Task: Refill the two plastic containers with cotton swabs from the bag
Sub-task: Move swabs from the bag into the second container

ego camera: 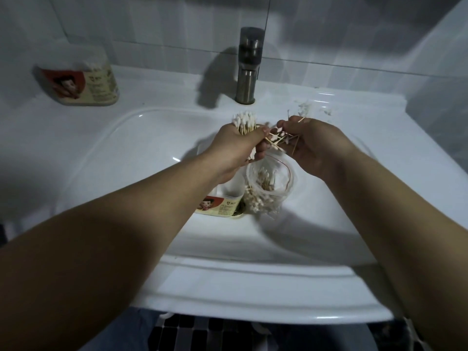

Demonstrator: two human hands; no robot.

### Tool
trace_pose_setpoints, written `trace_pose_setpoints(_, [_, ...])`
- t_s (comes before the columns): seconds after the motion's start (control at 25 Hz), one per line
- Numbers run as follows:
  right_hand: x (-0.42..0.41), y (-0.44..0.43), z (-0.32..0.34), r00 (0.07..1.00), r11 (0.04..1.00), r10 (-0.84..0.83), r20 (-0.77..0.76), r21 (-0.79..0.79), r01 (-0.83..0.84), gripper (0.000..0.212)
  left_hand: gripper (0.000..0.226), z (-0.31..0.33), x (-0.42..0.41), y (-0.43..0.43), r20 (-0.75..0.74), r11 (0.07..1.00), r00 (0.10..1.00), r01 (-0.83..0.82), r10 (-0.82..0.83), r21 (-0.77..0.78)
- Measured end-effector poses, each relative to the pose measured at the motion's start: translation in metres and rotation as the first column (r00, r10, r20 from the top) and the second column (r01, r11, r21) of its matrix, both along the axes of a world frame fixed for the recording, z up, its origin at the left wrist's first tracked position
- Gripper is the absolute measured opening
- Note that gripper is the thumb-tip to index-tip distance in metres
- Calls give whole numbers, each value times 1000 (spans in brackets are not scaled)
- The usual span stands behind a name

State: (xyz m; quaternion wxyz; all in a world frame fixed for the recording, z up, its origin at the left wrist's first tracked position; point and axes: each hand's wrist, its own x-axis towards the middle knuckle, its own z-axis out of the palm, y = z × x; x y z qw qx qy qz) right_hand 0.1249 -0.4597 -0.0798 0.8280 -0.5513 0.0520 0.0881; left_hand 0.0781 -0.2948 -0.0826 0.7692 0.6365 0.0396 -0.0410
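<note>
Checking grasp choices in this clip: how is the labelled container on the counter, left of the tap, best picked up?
Probably grip the container round its labelled side walls, coming from the front: it stands on its base close to the tiled wall, its front unobstructed.

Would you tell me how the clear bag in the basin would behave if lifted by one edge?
Probably floppy: the bag looks thin and crumpled. Likely light, holding only cotton swabs. It may spill, since its mouth gapes open.
</note>
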Motion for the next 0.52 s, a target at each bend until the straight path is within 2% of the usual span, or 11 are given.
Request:
trace_pose_setpoints(0.12, [-1,-1,2,1000,1000,-11,-18,8,11,32,13,-2,2,2,59,998,998,16,-19,58])
trace_pose_setpoints(0.32, [-5,-5,8,998,998,-58,-27,-38,57,11,12,0,4,5,77,999,997,-31,28,44])
trace_pose_setpoints(0.52, [-22,8,7,994,950,107,7,-295,-100,10,13,-3,5,6,-2,997,998,-56,56,-51])
